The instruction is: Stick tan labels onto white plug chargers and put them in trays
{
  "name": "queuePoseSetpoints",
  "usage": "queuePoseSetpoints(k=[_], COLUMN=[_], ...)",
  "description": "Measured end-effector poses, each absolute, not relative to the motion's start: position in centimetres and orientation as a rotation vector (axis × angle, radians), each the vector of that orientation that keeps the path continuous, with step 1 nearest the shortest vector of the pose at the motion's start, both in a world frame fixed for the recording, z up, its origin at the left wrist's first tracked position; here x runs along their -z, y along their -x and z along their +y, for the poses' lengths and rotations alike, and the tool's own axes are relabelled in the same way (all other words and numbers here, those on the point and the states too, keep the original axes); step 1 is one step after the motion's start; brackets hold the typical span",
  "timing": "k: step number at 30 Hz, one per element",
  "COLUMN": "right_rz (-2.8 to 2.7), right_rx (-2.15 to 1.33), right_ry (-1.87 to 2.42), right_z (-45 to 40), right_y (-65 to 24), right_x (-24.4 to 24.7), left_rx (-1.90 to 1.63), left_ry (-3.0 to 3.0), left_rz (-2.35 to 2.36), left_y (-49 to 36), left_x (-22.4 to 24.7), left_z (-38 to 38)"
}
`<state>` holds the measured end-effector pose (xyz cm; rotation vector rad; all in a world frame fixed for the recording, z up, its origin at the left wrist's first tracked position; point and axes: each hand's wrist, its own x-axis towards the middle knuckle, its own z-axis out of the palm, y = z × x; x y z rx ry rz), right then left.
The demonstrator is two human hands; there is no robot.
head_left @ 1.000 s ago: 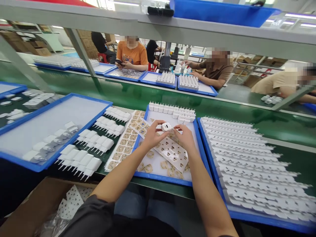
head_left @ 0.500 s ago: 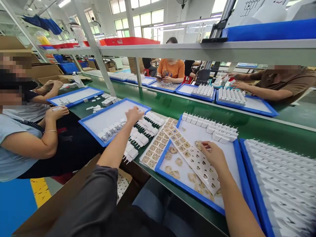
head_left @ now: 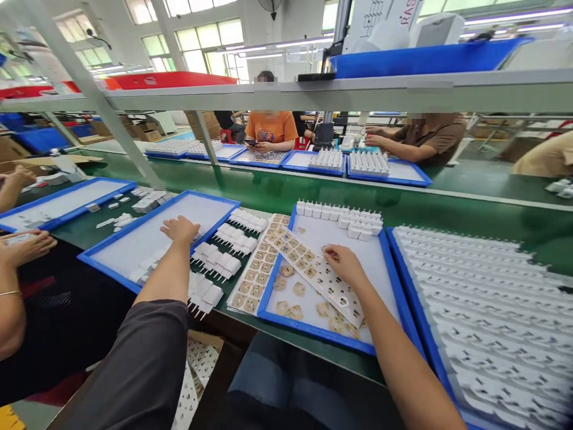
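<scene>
Under upper-left windows (head_left: 210, 45), a smooth green tabletop (head_left: 83, 230) is seen. The left hand's (head_left: 180, 229) grip is released; mid-frame, a tan pad (head_left: 325, 247) is pinched by the right hand (head_left: 344, 263).

White plugs (head_left: 218, 260) look smooth plastic (faintly matt); the green bench (head_left: 255, 190) is glossy.

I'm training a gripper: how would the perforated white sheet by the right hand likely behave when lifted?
The white sheet looks thin, so it would probably flex. Being perforated, it's likely light and might tear if tugged.
</scene>
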<state>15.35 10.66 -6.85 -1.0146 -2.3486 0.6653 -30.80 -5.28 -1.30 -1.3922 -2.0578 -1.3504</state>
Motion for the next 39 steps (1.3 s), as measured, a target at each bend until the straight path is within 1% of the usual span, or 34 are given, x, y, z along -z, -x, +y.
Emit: queuePoseSetpoints(k=[3,5,7,9,11,12,14,16,18,21,23,27,32,36,39], right_rz=[-2.367,-2.358,-2.323,-2.22,-2.087,-2.033,-1.995,-1.999,-2.003,-2.006,-2.056,-2.219,-2.354,-2.47,-2.518], right_rx=[-0.658,-0.654,-0.677,-0.773,-0.929,-1.002,-1.09,-1.114,-1.119,-1.091,-1.013,-0.821,-0.633,-0.606,-0.61], right_ry=[1.004,1.024,1.041,1.05,1.027,1.003,0.943,0.887,0.853,0.846,0.86,0.836,0.581,0.498,0.488], right_z=[10.2,10.0,9.9,10.0,10.1,10.2,10.2,10.2,10.2,10.1,10.1,9.7,9.1,8.8,8.7], right_y=[-14.8,-14.6,-14.7,-14.9,-15.3,-15.4,-15.7,-15.9,-16.1,-16.3,-16.5,-16.6,-16.5,-16.5,-16.5], right_x=[6.7,6.6,6.4,6.2,5.9,5.8,5.6,5.3,5.0,4.6,4.4,3.9,3.1,2.9,3.0], left_rx=[1.28,1.071,0.79,0.723,0.657,0.708,0.884,0.984,0.879,0.483,0.362,0.439,0.633,0.861,0.868], left_ry=[1.329,1.39,1.672,1.936,2.344,2.495,2.613,2.603,2.651,2.815,2.916,3.154,3.334,3.454,3.488], left_rz=[-2.216,-2.484,-2.703,-2.706,-2.592,-2.419,-2.047,-1.824,-1.835,-2.078,-2.203,-2.325,-2.306,-2.332,-2.375], left_y=[29.5,26.5,22.0,16.5,11.2,9.0,5.7,4.0,3.4,3.7,4.1,5.2,6.3,6.6,6.7], left_x=[1.1,0.5,0.1,0.4,1.0,1.4,1.9,2.0,1.6,1.1,1.2,2.2,3.1,3.2,3.1], left_z=[-3.0,-1.1,0.6,1.6,2.2,2.3,2.8,3.7,4.8,6.1,6.4,6.3,6.3,6.3,6.3])
